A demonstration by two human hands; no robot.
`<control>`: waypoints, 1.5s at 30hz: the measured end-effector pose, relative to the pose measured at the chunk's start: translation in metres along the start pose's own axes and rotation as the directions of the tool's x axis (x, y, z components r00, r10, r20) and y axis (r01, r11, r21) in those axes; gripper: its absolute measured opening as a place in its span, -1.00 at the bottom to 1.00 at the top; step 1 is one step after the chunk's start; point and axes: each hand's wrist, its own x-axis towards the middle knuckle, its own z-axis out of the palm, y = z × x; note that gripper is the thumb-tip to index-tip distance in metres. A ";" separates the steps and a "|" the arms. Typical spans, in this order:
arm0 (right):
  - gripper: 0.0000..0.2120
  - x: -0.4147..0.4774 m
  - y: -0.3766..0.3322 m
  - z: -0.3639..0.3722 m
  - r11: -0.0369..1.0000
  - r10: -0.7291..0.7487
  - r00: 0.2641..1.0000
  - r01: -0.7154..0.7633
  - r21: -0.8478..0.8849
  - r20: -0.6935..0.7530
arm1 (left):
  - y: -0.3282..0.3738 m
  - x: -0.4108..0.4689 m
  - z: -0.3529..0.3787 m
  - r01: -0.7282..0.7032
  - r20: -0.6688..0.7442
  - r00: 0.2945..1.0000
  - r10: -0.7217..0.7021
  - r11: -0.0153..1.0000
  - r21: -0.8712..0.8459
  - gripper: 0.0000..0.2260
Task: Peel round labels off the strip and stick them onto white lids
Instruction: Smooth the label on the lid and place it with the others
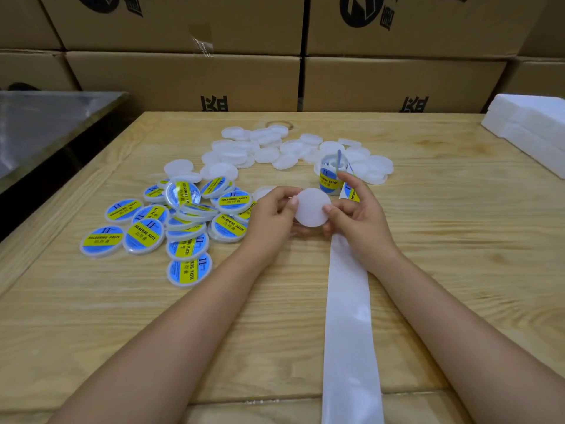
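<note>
Long white backing strip [348, 316] runs up the pale wooden table [458, 240], passing under your right hand [357, 218]. Both hands grip one plain white round lid [313, 206] just above the table: left hand [269, 215] pinches its left edge, right thumb on its right edge. Blue-and-yellow round label [351, 192] by your right fingers; can't tell if it's pinched. Pile of labelled lids [183, 221] to the left. Label roll [330, 175] just beyond, then heap of bare white lids [275, 148], brown cardboard boxes [183, 78] behind.

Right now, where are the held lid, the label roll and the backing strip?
held lid [312, 207]: head view, centre of face.
label roll [329, 179]: head view, printed outer side.
backing strip [348, 307]: head view, bare middle.
</note>
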 end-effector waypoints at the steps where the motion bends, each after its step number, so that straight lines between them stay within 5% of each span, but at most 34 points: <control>1: -0.49 0.000 0.000 -0.001 1.000 0.000 1.000 0.000 0.017 -0.022 | 0.001 0.000 0.000 0.023 0.011 1.000 -0.022 0.999 -0.032 -0.87; 11: -0.39 0.002 0.000 -0.002 0.999 -0.014 1.000 0.014 -0.031 -0.019 | 0.009 0.002 -0.004 0.159 0.103 0.985 -0.136 0.952 -0.261 -0.84; 16: -0.41 0.000 -0.003 -0.001 0.999 -0.038 0.999 0.038 0.000 0.006 | 0.010 0.002 -0.004 0.189 0.177 0.973 -0.150 0.954 -0.232 -0.71; 21: -0.44 -0.001 -0.005 -0.001 0.998 -0.036 0.999 0.035 0.043 0.020 | 0.012 0.002 -0.011 0.246 0.287 0.942 -0.175 0.941 -0.231 -0.80; 29: -0.85 0.006 -0.009 -0.011 0.880 0.207 0.978 -0.176 0.442 -0.022 | 0.011 0.004 -0.014 0.282 0.259 0.944 -0.206 0.911 -0.302 -0.85; 38: -0.72 0.006 -0.005 -0.008 0.917 0.272 0.962 -0.261 0.303 0.007 | 0.009 0.003 -0.015 0.269 0.327 0.928 -0.179 0.929 -0.254 -0.86; 45: -0.87 0.005 -0.007 -0.005 0.920 0.312 0.950 -0.297 0.256 -0.018 | 0.007 0.004 -0.014 0.264 0.326 0.930 -0.171 0.927 -0.266 -0.91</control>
